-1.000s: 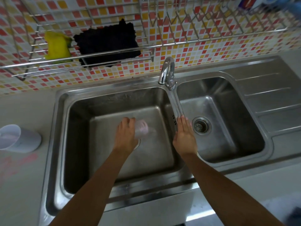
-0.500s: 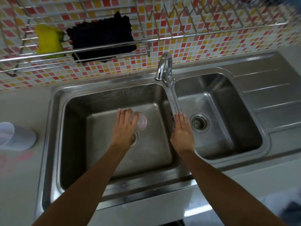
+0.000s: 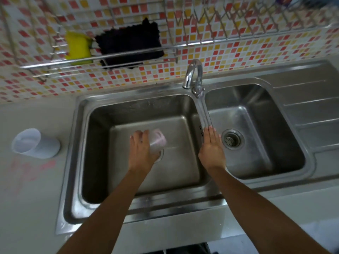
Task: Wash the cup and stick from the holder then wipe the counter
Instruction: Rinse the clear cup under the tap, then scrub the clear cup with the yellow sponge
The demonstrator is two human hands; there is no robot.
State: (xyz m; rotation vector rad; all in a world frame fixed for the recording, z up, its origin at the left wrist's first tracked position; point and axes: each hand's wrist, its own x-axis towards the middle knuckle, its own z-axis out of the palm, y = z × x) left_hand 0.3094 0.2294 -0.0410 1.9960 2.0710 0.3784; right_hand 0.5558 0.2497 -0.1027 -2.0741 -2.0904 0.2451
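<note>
Standing near the left edge of the counter (image 3: 33, 208), a white plastic holder (image 3: 35, 143) is seen upright, with a faint pinkish smear (image 3: 31, 167) on the surface just in front of it. Above, on the tiled wall (image 3: 238, 50), a wire rack (image 3: 110, 57) carries a yellow sponge (image 3: 78, 47) and, beside it to the right, a dark cloth (image 3: 130, 44). In the left basin (image 3: 102, 153) of the double steel sink, a translucent cup (image 3: 158, 141) with a pinkish base is held tilted on its side over the drain, grasped by the left hand (image 3: 141, 153), whose fingers are curled around its wall. A chrome faucet (image 3: 193, 74) rises at the back edge over the divider between the basins. The right hand (image 3: 211, 147) is laid flat and unclenched on that divider, fingers together, grasping nothing. The right basin (image 3: 266, 143) holds a round drain strainer (image 3: 232, 139) just beside the right hand, and a ribbed draining board (image 3: 311, 107) runs to the right edge. The stick cannot be made out.
</note>
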